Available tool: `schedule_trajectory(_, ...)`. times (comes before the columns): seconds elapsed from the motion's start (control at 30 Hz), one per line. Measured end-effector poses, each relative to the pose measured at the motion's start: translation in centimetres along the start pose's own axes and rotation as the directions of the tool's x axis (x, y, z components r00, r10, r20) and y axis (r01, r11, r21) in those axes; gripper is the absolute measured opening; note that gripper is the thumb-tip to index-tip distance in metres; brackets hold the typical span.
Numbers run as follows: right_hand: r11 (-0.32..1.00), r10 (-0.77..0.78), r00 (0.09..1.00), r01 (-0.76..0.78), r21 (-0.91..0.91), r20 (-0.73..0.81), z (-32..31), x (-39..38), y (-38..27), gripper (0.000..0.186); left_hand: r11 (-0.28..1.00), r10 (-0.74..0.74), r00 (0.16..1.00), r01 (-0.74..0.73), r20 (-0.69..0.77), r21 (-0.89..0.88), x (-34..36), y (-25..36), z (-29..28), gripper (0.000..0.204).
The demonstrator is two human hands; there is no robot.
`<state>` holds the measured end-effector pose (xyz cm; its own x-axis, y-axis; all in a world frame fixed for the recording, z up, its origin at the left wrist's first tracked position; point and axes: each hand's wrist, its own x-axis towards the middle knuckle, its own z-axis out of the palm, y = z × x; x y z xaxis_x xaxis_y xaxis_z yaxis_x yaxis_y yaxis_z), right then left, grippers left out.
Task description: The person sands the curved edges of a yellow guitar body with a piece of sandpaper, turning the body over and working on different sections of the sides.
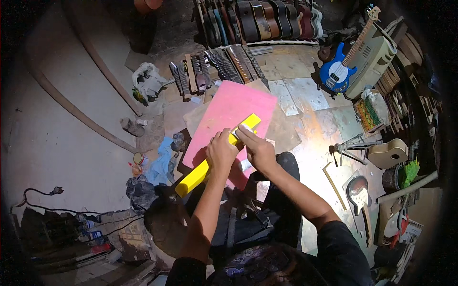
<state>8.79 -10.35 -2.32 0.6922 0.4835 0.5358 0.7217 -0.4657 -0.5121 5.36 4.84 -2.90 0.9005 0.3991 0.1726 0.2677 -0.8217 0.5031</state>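
A long, glossy yellow bar (193, 179) slants across my lap, its far end over a pink sheet (234, 102). My left hand (221, 151) is wrapped round the bar near its middle. Closer to the far end, my right hand (260, 151) presses a small white pad (244, 128) onto the yellow surface; whether it is cloth or paper I cannot make out. Another white piece (245, 165) lies below my right hand, at the sheet's lower edge. My palms and the bar's underside are hidden.
Guitar bodies (262, 21) stand in a row at the back, with fretted necks (224, 64) before them. On the right are a blue bass (338, 71), an acoustic guitar (389, 152) and a sunburst guitar (359, 193). A light blue cloth (160, 164) and a tin (140, 158) lie left.
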Motion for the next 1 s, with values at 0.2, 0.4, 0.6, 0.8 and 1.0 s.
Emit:
schedule_trajectory(0.2,0.983,0.180,0.980,-0.183,-0.024,-0.084,1.2,-0.5,5.6,0.059,0.997,0.009,0.999,-0.013,0.053,0.071,1.4,3.4,1.2,0.041)
schedule_trajectory(0.4,0.972,0.214,0.973,-0.221,-0.082,-0.087,0.2,-1.1,7.6,0.065,0.989,0.103,0.991,-0.112,0.091,0.102,2.6,6.1,1.9,0.030)
schedule_trajectory(0.6,0.974,0.203,0.976,-0.209,-0.090,-0.078,-0.7,-0.6,7.5,0.067,0.984,0.149,0.987,-0.155,0.065,0.084,3.3,5.9,3.0,0.033)
schedule_trajectory(0.8,0.978,0.189,0.980,-0.194,-0.073,-0.064,-0.6,-1.0,5.2,0.067,0.984,0.136,0.989,-0.141,0.055,0.109,4.0,4.7,3.9,0.042)
schedule_trajectory(1.0,0.986,0.156,0.986,-0.159,-0.041,-0.059,-0.5,-1.0,4.0,0.062,0.988,0.092,0.991,-0.104,0.097,0.117,4.2,4.8,2.2,0.046)
